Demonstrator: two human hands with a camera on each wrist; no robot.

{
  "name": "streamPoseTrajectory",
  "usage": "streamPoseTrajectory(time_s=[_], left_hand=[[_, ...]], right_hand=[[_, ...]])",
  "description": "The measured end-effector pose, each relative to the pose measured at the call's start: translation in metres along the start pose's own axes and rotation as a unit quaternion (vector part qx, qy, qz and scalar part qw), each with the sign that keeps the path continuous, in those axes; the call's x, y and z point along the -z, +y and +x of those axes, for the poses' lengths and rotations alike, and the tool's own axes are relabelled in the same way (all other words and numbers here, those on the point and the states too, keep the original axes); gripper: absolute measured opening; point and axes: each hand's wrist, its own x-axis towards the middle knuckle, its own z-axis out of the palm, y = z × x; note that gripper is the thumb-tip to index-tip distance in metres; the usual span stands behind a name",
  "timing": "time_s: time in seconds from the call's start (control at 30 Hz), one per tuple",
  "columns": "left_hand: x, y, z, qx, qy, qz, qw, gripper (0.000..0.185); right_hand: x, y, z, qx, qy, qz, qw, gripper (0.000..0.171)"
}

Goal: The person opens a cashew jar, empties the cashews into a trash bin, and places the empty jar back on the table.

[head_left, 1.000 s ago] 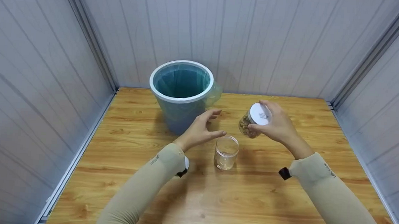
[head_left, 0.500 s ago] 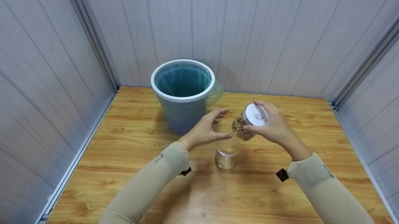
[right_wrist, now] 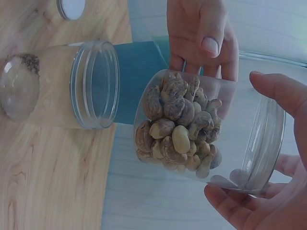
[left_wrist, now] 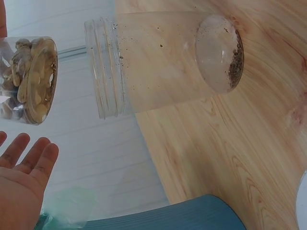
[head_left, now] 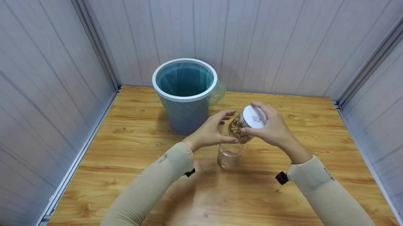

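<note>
Clear jar of cashews point(head_left: 240, 127) (white lid on) tilted, held above empty open jar point(head_left: 229, 155) upright on table.

My right hand point(head_left: 269, 128) holds the jar of cashews point(head_left: 240, 127) tilted above the bench point(head_left: 287, 204), its lid point(head_left: 253, 116) toward me. My left hand point(head_left: 211, 130) sits just left of that jar, fingers spread near its base. Directly below both hands, the empty jar point(head_left: 229, 156) stands upright on the bench. Beyond my left hand, toward the back wall, stands the bin point(head_left: 184, 90). A loose lid point(right_wrist: 71, 8) lies on the bench near the empty jar.
</note>
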Motion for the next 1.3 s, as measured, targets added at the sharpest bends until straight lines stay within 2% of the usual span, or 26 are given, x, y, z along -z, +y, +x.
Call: streamPoseTrajectory(time_s=[0.37,0.67,1.1,1.3], left_hand=[[-0.006,0.001,0.002,-0.027,-0.011,-0.018,0.9994,0.098],[-0.008,0.0,0.001,-0.045,0.005,-0.026,0.9986,0.091],[-0.007,0.0,-0.007,-0.036,0.01,-0.023,0.9991,0.085],[-0.005,-0.004,-0.011,-0.025,0.015,-0.032,0.9991,0.086]], right_hand=[[-0.008,-0.005,-0.002,0.017,-0.003,0.029,0.999,0.09],[-0.013,-0.01,-0.003,0.027,-0.007,0.038,0.999,0.089],[-0.016,-0.01,-0.005,0.025,-0.033,0.04,0.998,0.095],[-0.016,-0.005,-0.006,0.029,-0.043,0.061,0.997,0.1]])
